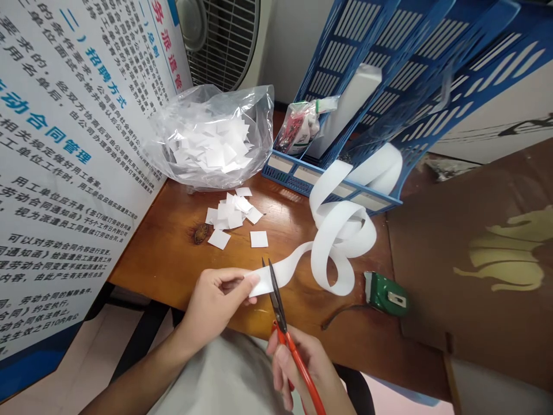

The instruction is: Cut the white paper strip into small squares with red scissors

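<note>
My left hand (222, 302) pinches the end of a long white strip (288, 268) between thumb and fingers, above the front of the table. With my right hand (309, 360) I grip red-handled scissors (280, 314), their dark blades pointing away from me. The blades lie across the strip just right of my left fingertips; the strip is still in one piece there. From the blades the strip runs right into loose curls on the table and up into a blue file rack. Beyond my left hand lie a small pile of white squares (233, 211) and a single white square (259, 239).
A clear plastic bag (259, 115) full of white pieces stands behind the pile. The blue file rack (276, 173) is at the back right. A green tape measure (386, 295) lies on the wooden table (173, 253). A printed board (64, 190) borders the left, a brown panel (432, 253) the right.
</note>
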The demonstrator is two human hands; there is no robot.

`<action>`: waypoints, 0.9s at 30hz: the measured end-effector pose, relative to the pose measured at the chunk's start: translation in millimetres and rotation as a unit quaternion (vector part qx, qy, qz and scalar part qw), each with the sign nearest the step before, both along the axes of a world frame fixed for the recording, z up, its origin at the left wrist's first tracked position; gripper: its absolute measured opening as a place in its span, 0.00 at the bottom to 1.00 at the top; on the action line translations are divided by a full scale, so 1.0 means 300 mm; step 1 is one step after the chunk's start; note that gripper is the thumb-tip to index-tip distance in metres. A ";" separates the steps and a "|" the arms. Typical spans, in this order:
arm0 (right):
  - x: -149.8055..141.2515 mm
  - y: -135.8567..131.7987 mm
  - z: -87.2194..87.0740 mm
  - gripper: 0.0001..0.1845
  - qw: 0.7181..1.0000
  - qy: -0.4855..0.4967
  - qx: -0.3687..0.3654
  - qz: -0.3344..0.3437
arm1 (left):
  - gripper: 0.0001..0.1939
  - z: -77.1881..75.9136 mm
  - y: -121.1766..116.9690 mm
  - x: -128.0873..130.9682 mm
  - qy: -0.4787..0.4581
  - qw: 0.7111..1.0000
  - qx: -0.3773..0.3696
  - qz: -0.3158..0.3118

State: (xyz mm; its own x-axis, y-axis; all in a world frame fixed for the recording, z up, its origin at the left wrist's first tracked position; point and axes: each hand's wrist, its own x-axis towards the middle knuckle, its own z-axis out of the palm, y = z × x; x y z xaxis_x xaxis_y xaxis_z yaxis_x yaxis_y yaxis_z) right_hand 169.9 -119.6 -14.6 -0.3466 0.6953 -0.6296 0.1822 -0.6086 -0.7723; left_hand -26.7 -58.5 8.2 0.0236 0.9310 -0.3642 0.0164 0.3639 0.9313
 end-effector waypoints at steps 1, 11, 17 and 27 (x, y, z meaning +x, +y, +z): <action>0.001 -0.002 -0.006 0.36 1.000 0.003 -0.003 0.004 | 0.16 -0.002 0.000 -0.002 -0.003 1.000 -0.002 -0.001; 0.016 -0.017 -0.069 0.33 0.999 0.003 -0.039 0.005 | 0.15 -0.014 0.011 -0.010 -0.031 0.999 -0.026 0.007; 0.004 0.012 -0.044 0.29 0.996 -0.047 -0.079 -0.004 | 0.17 -0.031 0.022 -0.023 -0.036 0.998 -0.047 -0.007; -0.014 0.070 -0.142 0.27 0.986 -0.008 0.052 -0.161 | 0.14 -0.031 0.124 -0.098 0.126 0.984 0.102 0.079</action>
